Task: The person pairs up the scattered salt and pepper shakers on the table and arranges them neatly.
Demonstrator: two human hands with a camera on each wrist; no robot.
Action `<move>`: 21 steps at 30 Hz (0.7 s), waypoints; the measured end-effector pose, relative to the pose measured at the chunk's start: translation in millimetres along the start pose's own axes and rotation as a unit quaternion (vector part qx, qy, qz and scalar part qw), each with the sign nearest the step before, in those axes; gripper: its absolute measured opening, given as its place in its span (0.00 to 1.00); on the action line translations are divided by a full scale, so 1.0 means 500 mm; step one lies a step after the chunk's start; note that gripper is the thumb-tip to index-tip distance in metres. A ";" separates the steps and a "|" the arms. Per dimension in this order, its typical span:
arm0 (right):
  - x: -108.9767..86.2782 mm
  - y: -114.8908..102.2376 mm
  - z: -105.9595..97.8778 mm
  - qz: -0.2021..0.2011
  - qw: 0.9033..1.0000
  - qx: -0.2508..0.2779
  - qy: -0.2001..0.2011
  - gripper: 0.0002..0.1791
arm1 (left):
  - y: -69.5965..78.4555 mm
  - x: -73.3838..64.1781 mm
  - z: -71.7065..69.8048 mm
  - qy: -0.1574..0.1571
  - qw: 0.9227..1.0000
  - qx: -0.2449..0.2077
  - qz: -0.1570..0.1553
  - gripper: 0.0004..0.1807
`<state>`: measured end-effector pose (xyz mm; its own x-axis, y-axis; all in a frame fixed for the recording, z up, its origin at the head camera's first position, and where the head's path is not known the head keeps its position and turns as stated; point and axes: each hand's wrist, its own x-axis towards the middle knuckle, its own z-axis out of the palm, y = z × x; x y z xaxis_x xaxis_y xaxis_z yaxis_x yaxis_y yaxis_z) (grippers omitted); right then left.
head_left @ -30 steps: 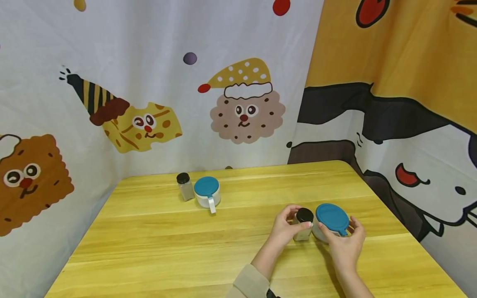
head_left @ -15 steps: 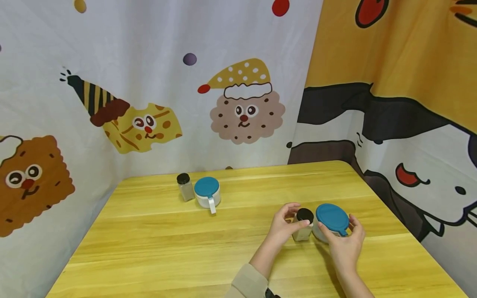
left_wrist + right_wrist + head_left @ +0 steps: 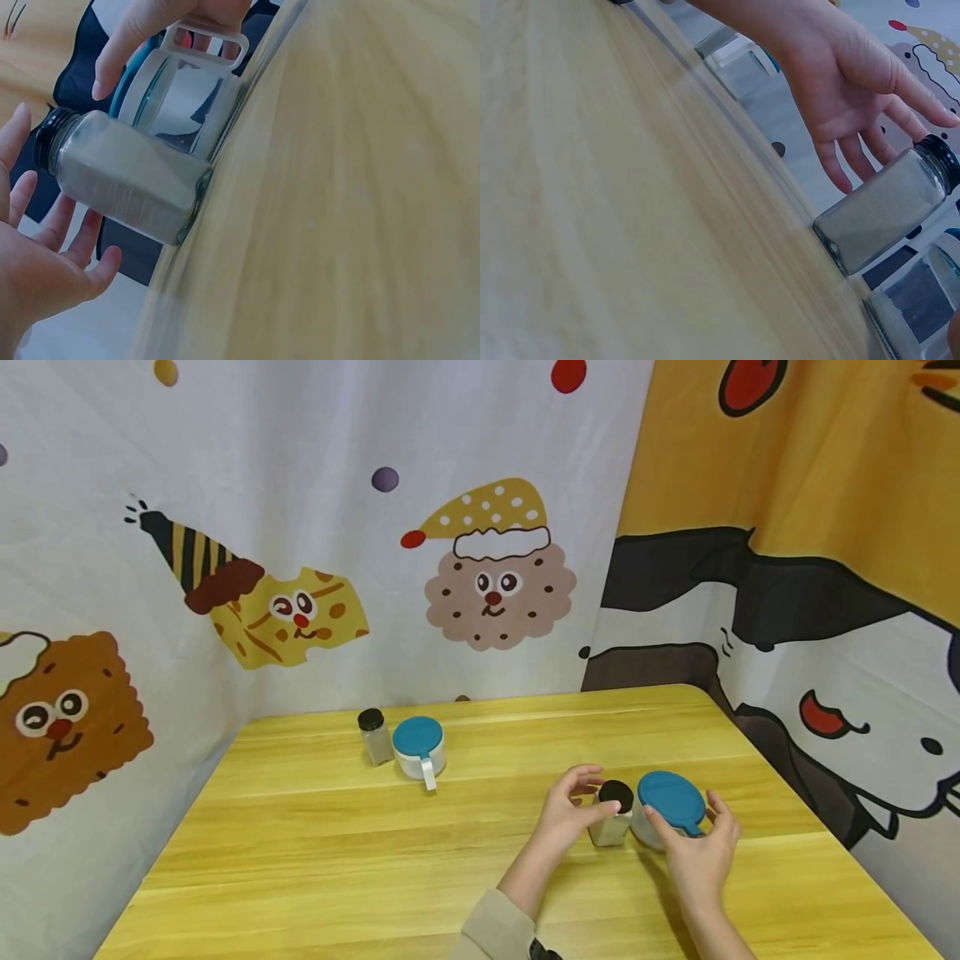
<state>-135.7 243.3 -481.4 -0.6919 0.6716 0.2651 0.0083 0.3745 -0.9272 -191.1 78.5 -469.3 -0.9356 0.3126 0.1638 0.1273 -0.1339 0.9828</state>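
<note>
Lower right, my left hand (image 3: pixel 564 814) spreads wide beside the jar (image 3: pixel 610 830), probably slick glass, best gripped mid-body; whether my right hand (image 3: pixel 701 858) grips the cup (image 3: pixel 670 797), I can't tell.

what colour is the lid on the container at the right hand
The lid is blue, seen best in the head view.

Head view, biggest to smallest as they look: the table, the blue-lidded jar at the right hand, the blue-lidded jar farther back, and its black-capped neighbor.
1. Table
2. Near blue-lidded jar
3. Far blue-lidded jar
4. Far black-capped bottle
The near jar's closeness may exaggerate its lead; true sizes are unsure.
</note>
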 end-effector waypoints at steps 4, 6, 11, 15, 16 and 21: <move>0.001 -0.004 -0.001 -0.006 1.000 0.002 -0.005 0.50 | 0.007 -0.001 -0.004 0.000 1.000 0.005 0.001 0.24; 0.001 -0.006 -0.001 -0.008 1.000 0.004 -0.008 0.49 | 0.010 -0.002 -0.006 0.000 1.000 0.007 0.000 0.25; 0.002 -0.009 -0.002 -0.005 1.000 0.004 -0.015 0.49 | 0.017 -0.005 -0.013 0.001 1.000 0.008 -0.003 0.25; 0.005 -0.013 -0.005 -0.013 1.000 0.007 -0.016 0.48 | 0.021 -0.006 -0.019 0.004 1.000 0.007 -0.003 0.25; 0.006 -0.015 -0.005 -0.014 1.000 0.007 -0.017 0.48 | 0.021 -0.006 -0.021 0.005 1.000 0.006 -0.002 0.25; 0.008 -0.021 -0.006 -0.016 1.000 0.002 -0.025 0.48 | 0.027 -0.006 -0.029 0.002 1.000 0.009 0.002 0.26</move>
<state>-136.4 244.0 -469.6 -0.7274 0.6264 0.2801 -0.0164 0.3922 -0.9197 -191.2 61.9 -457.7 -0.9362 0.3094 0.1668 0.1361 -0.1183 0.9836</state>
